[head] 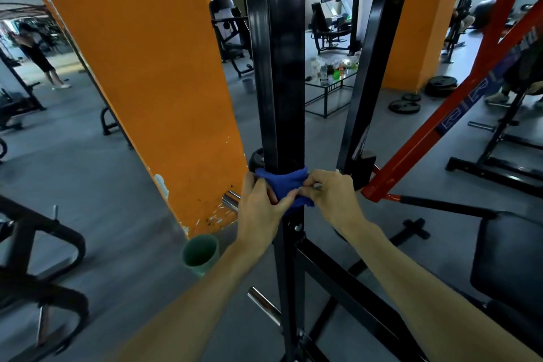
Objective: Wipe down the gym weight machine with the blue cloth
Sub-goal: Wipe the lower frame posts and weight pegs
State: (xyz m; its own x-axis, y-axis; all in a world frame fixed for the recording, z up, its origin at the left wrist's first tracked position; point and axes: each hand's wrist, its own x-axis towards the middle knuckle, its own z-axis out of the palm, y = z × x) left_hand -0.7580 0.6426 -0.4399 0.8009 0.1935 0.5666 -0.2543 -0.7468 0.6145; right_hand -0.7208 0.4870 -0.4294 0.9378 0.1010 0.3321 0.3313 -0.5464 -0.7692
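The fingers (305,191) of the right hand (332,194) curl inward and pinch the near fold of the blue cloth (286,185), while the left hand (257,203) grips the cloth's other side, thumb pressed over the fabric. Between the two hands the cloth is wrapped round the black upright post (283,67) of the weight machine, drawn tight against the steel at its lower part, with a loose corner hanging just below the fingers. Both forearms reach up from the bottom edge of the view. Just left of the left hand a chrome peg (230,200) sticks out beside the orange pillar (147,67), and a green cup (201,253) stands on the grey floor (117,185) at the pillar's foot. To the right a red slanted bar (440,132) meets the frame near the right hand. Farther back stands a glass table (332,88) carrying what look like bottles, blurred, with weight plates (404,106) on the floor beside it.
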